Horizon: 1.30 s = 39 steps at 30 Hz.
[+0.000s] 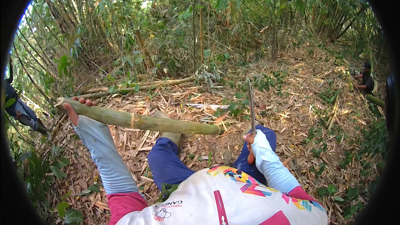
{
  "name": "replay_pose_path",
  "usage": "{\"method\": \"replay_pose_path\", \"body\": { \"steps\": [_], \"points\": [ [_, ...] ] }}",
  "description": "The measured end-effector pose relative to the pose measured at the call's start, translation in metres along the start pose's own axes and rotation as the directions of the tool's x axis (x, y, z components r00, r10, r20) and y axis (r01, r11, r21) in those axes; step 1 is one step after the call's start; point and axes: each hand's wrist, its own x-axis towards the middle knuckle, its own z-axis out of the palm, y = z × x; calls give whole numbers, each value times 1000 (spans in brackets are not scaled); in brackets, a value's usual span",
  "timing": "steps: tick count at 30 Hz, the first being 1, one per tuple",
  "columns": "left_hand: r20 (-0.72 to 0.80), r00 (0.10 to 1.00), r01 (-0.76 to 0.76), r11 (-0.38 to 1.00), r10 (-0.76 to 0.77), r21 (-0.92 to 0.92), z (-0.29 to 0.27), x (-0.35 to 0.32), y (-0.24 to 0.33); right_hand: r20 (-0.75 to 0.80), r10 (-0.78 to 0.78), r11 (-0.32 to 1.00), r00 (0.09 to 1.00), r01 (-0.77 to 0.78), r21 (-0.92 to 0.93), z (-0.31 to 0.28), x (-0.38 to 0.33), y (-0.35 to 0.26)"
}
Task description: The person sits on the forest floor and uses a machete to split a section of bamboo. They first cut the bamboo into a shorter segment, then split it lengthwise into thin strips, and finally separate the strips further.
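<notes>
- Two hands, both in pale sleeves, work over blue-trousered knees and a white printed shirt at the lower edge.
- Right hand [251,141] is closed round the handle of a long knife [251,107], whose narrow blade stands nearly upright, tip tilted slightly left.
- Left hand [77,107] is stretched out to the left, fingers curled over the far end of a green bamboo pole [141,121], gripping it.
- That pole lies almost level across the view, from the left hand down to its cut end just left of the blade, near it but apart.
- Dry leaf litter [291,112] covers the ground beyond the knees.
- Another felled bamboo stem [146,86] lies farther back.
- One person [366,81] crouches at the far right; another person's legs [23,112] show at the left edge.
- Dense bamboo thicket [200,21] fills the background.
</notes>
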Motion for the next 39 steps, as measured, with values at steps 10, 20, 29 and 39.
{"method": "replay_pose_path", "body": {
  "steps": [10, 20, 29, 39],
  "points": [
    [-400, 907, -135, 990, 135, 29, -23, -33, -22, 70, -55, 999, 996, 54, 8, 5, 3, -5],
    [-575, 809, -74, 991, 123, 108, -43, -60, -27, 73, -71, 997, 995, 68, 42, 14, -5, -21],
    [-487, 869, -77, 996, 84, 33, -60, -67, -26, 67, -105, 994, 992, 104, 20, 16, -4, -21],
    [-533, 838, -111, 993, 121, 51, -13, -82, -33, 74, -116, 993, 991, 114, 24, 19, -7, -14]
  ]
}}
